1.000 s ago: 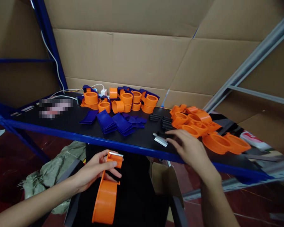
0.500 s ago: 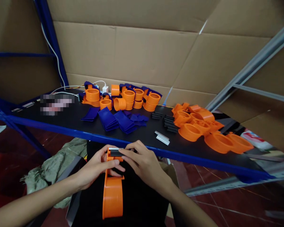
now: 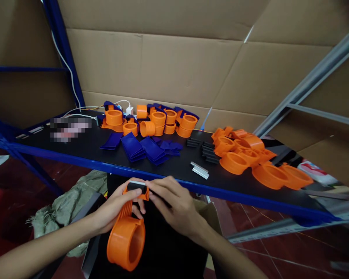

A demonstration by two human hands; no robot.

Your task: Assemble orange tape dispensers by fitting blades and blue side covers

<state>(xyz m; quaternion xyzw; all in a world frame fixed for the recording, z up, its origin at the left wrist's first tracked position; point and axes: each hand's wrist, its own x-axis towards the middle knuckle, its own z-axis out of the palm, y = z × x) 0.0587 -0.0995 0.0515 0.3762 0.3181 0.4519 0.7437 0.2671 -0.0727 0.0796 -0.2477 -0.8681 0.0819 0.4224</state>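
An orange tape dispenser (image 3: 119, 244) hangs ring-down over my lap, with its ring opening turned to the right. My left hand (image 3: 116, 207) is closed around its upper end, the thumb lying on a black strip (image 3: 136, 188) fitted there. A serrated metal blade (image 3: 138, 182) shows along the top edge of that strip. At the right end of the dispenser's head, my right hand (image 3: 174, 203) has its fingers bent and its fingertips against the end; their exact grip is partly hidden.
On the black shelf (image 3: 84, 145) lie stacked blue plates (image 3: 132, 147), black strips (image 3: 209, 152), metal blades (image 3: 200, 170) and a pile of orange dispenser bodies (image 3: 241, 151). Orange and blue dispensers (image 3: 158, 118) stand at the back. The shelf's blue edge (image 3: 221, 193) lies just beyond my hands.
The dispenser has turned from edge-on so its ring opening now shows, and its ring has swung left. My left thumb has moved onto the black strip; my right fingers have shifted to the head's end.
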